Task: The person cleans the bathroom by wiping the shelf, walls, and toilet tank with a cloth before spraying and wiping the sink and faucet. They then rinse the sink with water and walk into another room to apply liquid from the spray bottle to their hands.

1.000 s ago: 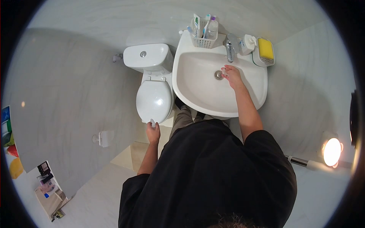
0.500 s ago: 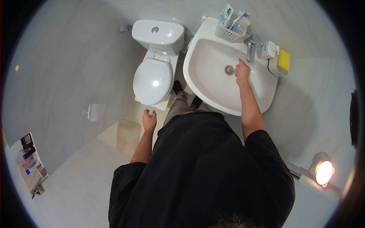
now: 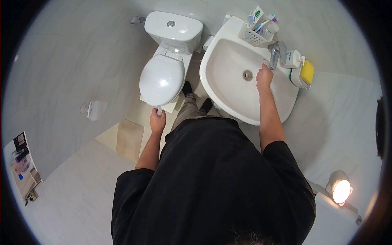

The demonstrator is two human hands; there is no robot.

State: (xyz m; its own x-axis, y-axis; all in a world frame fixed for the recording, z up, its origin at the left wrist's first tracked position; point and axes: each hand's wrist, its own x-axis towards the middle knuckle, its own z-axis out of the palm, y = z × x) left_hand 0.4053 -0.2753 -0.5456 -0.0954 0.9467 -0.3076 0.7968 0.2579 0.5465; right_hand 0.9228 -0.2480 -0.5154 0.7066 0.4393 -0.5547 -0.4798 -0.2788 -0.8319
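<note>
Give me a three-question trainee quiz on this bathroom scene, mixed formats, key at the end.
1. True or false: the toilet lid is down.
2. The right hand reaches into: A) the sink, B) a bucket, C) a drawer.
3. Which hand grips a small white object near the lid's front edge?
Key: 1 true; 2 A; 3 the left hand.

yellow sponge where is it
In the head view, upper right: the yellow sponge sits at the sink's right rim, just right of the white bottle.
</note>
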